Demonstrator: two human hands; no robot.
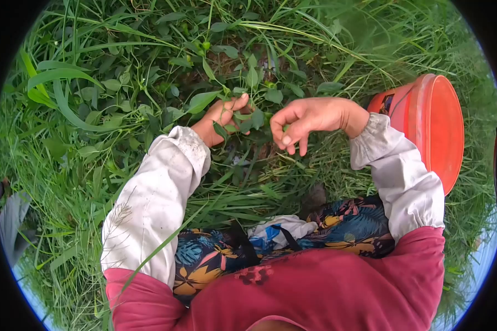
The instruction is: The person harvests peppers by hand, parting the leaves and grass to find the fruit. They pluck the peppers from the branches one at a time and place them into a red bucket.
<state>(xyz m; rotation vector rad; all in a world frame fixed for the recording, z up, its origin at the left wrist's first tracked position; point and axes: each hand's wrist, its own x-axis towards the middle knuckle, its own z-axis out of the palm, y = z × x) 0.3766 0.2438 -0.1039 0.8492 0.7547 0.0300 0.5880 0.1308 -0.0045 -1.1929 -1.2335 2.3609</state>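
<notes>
We look down on the left hand (pixel 222 118), just left of the frame's centre, sunk into a low leafy plant (pixel 248 91) with smooth, oval, dark green leaves. Its thumb lies across the top and the fingers are folded in around the thin stems, leaves poking out between them, so the plant is gripped. The plant spreads through the upper middle of the frame, directly above both hands.

Just right of centre we find the right hand (pixel 309 118), wrist bent sharply, fingers curled downward with thumb and forefinger tips drawn together in a pinch. We cannot tell whether anything sits between them. It hangs just beside the left hand, not touching it.

Both arms wear pale, grubby woven sleeves (pixel 154 198) with gathered cuffs, under a maroon shirt (pixel 326 292) along the bottom edge. Between the arms lies dark cloth printed with blue and orange flowers (pixel 353 223), and on it a crumpled white and blue bundle (pixel 279 229).

At the right of the frame a smooth, round, orange-red plastic bucket (pixel 433 129) lies tipped in the long, blade-like grass (pixel 72 138) that fills the left of the frame
</notes>
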